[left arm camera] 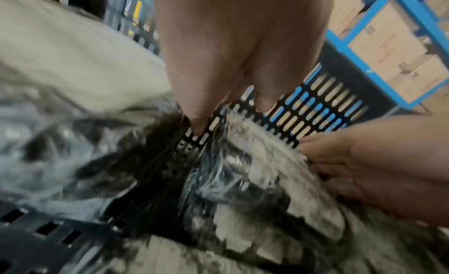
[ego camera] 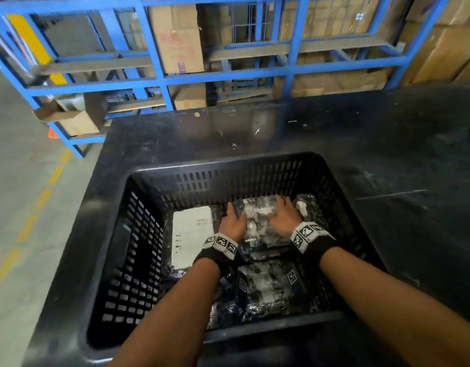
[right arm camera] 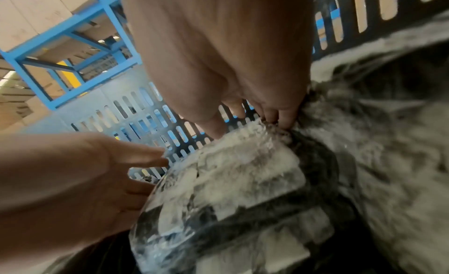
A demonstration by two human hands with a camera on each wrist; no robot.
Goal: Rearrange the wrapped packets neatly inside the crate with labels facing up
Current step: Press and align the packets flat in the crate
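A black slotted crate [ego camera: 228, 165] sits on a dark table. Several plastic-wrapped packets lie inside it. One packet [ego camera: 191, 231] at the left shows a large white label facing up. A middle packet [ego camera: 259, 221] with whitish patches lies between my hands. My left hand [ego camera: 232, 221] presses its left side with straight fingers [right arm camera: 145, 153]. My right hand [ego camera: 284, 215] lies over its right part, with fingertips [right arm camera: 284, 120] tucked down round its far right corner. Another packet [ego camera: 268, 290] lies nearer the front. The wrist views are blurred.
A further wrapped packet [ego camera: 306, 205] fills the crate's far right corner, tight against my right hand. Bare crate floor [ego camera: 146, 260] shows at the left. Beyond the table [ego camera: 387, 141] stands blue racking [ego camera: 162, 75] with cardboard boxes.
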